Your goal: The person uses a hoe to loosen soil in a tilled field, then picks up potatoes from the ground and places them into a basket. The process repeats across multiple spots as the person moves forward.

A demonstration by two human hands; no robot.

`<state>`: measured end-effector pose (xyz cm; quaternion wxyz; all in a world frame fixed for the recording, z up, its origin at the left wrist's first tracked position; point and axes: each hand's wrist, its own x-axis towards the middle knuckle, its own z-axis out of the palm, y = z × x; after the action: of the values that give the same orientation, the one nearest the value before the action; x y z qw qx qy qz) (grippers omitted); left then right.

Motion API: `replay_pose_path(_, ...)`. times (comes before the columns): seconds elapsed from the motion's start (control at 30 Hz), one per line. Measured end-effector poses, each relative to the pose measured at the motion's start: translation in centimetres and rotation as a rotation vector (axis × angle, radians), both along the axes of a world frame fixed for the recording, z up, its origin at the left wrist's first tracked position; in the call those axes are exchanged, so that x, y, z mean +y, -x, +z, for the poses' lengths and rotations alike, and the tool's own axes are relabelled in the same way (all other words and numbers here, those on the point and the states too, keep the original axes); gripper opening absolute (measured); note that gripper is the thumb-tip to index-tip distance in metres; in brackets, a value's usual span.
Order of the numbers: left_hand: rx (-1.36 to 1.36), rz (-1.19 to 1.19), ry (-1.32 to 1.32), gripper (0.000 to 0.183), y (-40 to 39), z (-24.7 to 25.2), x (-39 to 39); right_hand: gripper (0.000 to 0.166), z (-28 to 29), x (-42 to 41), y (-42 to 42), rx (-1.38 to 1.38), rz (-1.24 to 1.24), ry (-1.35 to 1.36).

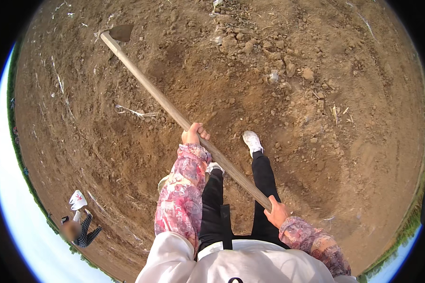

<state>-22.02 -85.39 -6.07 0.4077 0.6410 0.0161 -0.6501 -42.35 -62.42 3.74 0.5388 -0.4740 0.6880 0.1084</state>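
A long-handled hoe slants across the view, its wooden handle (152, 88) running from upper left down to the right between my arms. My left hand (196, 133) is wrapped around the middle of the handle, above my white shoes. Near the handle's lower end, my right hand (277, 212) grips it in front of my right thigh. The metal hoe blade (122, 33) is at the far upper left, over or against the brown soil; whether it touches the ground I cannot tell. Both my forearms wear pink patterned sleeves.
Loose, cloddy soil (255, 95) spreads around my feet. Strips of pale plastic film (136, 113) lie to the left, with dry plant scraps (335, 115) to the right. At the far lower left is another person (83, 235) beside a white bag (78, 200). Greenery edges the field.
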Motion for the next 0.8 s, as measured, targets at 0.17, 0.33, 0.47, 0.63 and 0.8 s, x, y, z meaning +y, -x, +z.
replay_pose_path(0.17, -0.02, -0.017, -0.02, 0.01, -0.1, -2.4, -2.9, 0.036, 0.1, -2.3, -1.5, -0.05, -0.071, -0.046)
replay_pose_path(0.33, 0.002, -0.083, -0.33, 0.008, 10.0, -6.4, 11.6, 0.038, 3.2, 10.4, 5.3, 0.058, -0.196, -0.244)
replay_pose_path(0.47, 0.162, -0.089, -0.486, 0.015, 13.5, -0.1, 22.8, 0.034, 9.4, 19.9, 10.1, 0.033, -0.151, -0.411)
replay_pose_path(0.63, 0.2, 0.013, -0.534, 0.014, 13.1, 1.8, 23.8, 0.034, 8.7, 21.9, 12.2, 0.067, -0.03, -0.359)
replay_pose_path(0.8, 0.085, 0.011, -0.161, 0.012, 7.4, -1.4, 11.1, 0.039, -0.7, 11.6, 7.5, 0.114, 0.045, -0.04)
